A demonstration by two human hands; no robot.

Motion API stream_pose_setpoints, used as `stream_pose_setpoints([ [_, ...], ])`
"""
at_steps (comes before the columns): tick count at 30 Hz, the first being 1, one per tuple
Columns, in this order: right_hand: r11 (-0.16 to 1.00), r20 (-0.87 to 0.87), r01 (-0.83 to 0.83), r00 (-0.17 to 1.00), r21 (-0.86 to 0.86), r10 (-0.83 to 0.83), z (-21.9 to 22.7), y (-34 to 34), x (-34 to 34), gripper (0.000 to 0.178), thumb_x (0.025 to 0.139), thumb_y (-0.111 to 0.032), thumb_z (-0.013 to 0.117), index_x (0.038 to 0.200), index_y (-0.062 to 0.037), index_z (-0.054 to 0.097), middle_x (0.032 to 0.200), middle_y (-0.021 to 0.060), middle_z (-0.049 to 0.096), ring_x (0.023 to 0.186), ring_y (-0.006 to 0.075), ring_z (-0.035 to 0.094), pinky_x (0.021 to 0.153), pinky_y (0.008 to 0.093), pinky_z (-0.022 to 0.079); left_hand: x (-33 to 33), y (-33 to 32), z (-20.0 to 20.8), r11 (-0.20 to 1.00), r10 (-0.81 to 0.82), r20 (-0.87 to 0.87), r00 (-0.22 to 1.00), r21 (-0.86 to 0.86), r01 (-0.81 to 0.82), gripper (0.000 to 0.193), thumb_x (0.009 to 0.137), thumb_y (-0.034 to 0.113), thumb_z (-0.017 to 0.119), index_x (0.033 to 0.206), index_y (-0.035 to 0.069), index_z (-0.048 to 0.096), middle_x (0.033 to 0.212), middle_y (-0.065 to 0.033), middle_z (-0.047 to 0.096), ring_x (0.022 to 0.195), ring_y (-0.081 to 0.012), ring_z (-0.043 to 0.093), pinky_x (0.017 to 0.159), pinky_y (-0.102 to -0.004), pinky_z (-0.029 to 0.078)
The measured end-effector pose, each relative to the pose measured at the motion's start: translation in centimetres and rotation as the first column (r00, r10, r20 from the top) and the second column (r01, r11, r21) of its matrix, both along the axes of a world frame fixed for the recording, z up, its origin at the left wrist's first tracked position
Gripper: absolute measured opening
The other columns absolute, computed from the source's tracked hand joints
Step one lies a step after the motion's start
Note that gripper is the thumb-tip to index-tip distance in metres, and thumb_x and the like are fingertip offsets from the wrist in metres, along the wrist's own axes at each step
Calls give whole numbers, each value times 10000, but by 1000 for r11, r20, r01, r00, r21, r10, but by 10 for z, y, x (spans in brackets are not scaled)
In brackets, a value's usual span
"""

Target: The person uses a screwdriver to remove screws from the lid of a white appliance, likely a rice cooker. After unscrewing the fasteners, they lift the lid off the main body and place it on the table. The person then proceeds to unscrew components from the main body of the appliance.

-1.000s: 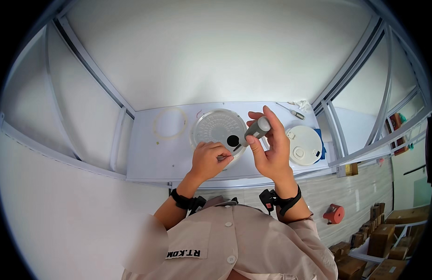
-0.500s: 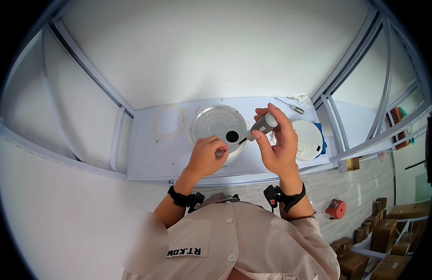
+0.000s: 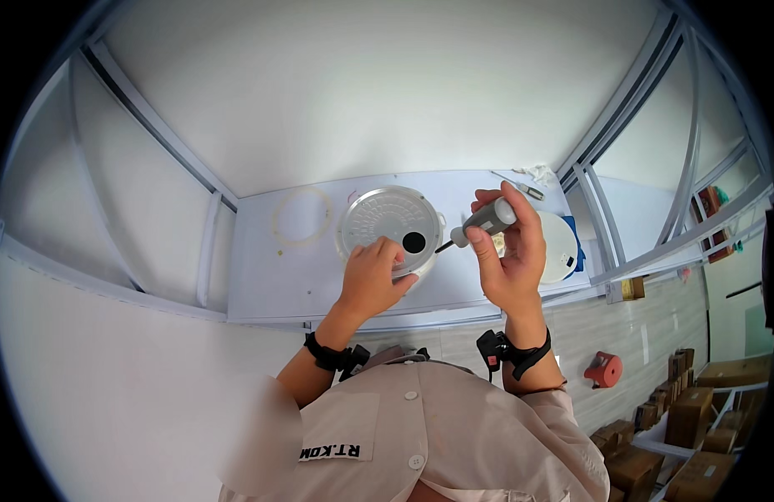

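A round, silver-topped appliance (image 3: 385, 207) with a black circle near its front right lies on the white table. My left hand (image 3: 372, 280) rests over its near rim, forefinger bent and thumb apart; I see nothing held between them. To the right of the rim, my right hand (image 3: 512, 259) is closed around a grey screwdriver (image 3: 490, 219). The screwdriver is tilted, its dark shaft pointing down and left, with the tip just off the appliance's right edge. Partly behind that hand is a white round lid-like part (image 3: 558, 247) on something blue.
A pale yellow ring (image 3: 301, 216) lies on the table's left side. At the back right are a second screwdriver (image 3: 529, 191) and crumpled white tissue (image 3: 539, 174). Metal frame posts flank the table. A red stool (image 3: 602, 370) and cardboard boxes (image 3: 688, 417) stand on the floor at right.
My right hand has moved the screwdriver slightly right, away from the rim. The pinched fingers of my left hand have parted, thumb and forefinger now spread at the near rim.
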State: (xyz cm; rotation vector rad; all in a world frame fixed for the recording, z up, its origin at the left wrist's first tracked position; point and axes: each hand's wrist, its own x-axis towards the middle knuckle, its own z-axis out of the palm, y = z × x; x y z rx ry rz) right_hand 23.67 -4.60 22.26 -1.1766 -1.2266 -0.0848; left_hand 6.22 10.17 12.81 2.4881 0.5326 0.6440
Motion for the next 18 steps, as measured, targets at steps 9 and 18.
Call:
stream_pose_setpoints([
  [9,1000,-14,9,1000,-6,-9,1,-2,1,606,952,-24,771,1497,26,512,1248,196,676,1183,291,697,969,402,598,1,3,-7,993,-36,23,999,115,33,361,750,300,930,912,115,665,1000,-17,642,829,-235,649,828,-397,462],
  [18,1000,-18,-5,1000,-4,5,-1,2,2,592,953,-19,768,1490,24,524,1252,190,677,1173,286,698,962,400,599,-12,5,6,978,53,18,998,201,-56,395,687,355,952,765,139,630,969,-1,602,977,-251,565,910,-416,387],
])
